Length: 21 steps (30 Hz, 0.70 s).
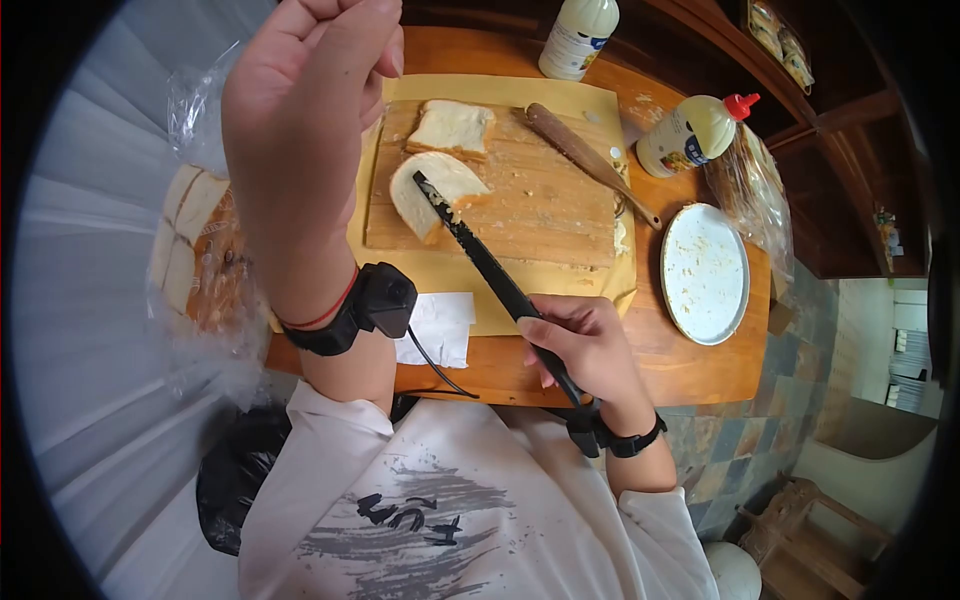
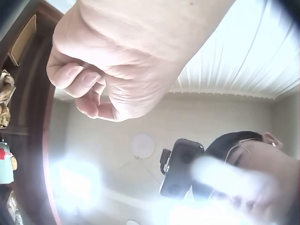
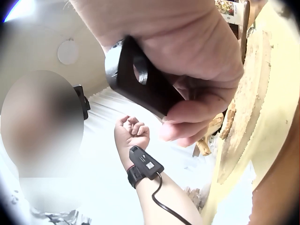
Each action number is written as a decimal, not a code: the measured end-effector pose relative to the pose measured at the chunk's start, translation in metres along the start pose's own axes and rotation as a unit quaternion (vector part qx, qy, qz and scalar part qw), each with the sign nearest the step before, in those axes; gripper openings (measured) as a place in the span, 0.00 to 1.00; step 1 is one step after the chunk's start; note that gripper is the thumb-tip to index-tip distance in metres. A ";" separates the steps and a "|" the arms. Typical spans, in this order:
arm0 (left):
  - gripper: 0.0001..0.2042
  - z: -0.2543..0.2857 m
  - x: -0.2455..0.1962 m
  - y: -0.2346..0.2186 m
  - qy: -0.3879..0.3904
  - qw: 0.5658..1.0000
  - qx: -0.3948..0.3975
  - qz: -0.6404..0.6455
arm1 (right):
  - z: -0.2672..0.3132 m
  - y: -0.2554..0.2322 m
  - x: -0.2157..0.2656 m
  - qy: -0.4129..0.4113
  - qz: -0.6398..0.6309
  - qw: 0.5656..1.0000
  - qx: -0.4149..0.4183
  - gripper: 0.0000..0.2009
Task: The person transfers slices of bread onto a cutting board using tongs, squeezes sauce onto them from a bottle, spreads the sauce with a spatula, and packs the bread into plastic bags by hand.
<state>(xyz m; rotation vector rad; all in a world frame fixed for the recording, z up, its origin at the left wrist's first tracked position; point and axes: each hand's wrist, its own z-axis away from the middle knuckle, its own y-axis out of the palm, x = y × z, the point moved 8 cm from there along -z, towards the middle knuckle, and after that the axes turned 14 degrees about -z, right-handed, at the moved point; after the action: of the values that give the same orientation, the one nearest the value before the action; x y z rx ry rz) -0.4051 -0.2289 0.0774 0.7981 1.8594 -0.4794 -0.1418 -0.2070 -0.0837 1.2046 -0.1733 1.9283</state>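
Observation:
My right hand [image 1: 585,345] grips a long, narrow black spatula [image 1: 485,262]. Crumbs or spread cling near its far end, which overlaps the front bread slice [image 1: 410,197]. In the right wrist view, the handle end [image 3: 140,84] has a hole. Behind the front slice lies another bread slice [image 1: 452,127] with a pale top; both are on a wooden board [image 1: 550,215]. Raised at the upper left, my left hand [image 1: 305,110] holds nothing. Its fingers are loosely curled in the left wrist view [image 2: 117,70].
A wooden spatula [image 1: 580,150] lies across the board's right side. To the right are a white round plate [image 1: 705,275] with crumbs and a red-capped bottle [image 1: 690,135]. Another bottle [image 1: 580,40] stands at the back. Bagged bread [image 1: 200,250] sits left; a paper napkin [image 1: 440,330] lies in front.

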 end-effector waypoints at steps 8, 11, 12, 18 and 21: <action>0.06 0.000 -0.002 -0.013 -0.002 1.000 -0.015 0.014 | -0.008 0.001 -0.020 0.049 -0.007 0.998 -0.027 0.12; 0.06 0.001 -0.005 -0.009 -0.002 1.000 -0.022 0.013 | -0.001 0.003 -0.012 0.103 -0.050 0.993 -0.013 0.16; 0.06 0.001 -0.005 -0.007 -0.001 1.000 -0.016 0.016 | -0.002 -0.001 -0.013 0.102 -0.050 0.993 -0.016 0.16; 0.06 0.000 -0.004 -0.002 0.007 0.999 0.006 0.031 | -0.005 0.002 -0.016 0.160 -0.264 0.949 0.066 0.24; 0.06 0.000 -0.005 -0.002 0.010 0.999 0.011 0.036 | -0.003 0.003 -0.017 0.168 -0.326 0.925 0.099 0.25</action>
<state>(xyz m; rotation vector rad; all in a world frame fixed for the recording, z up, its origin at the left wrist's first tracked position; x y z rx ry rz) -0.4049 -0.2317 0.0823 0.8849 1.8394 -0.4478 -0.1427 -0.2170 -0.0984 0.8767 0.5542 1.5346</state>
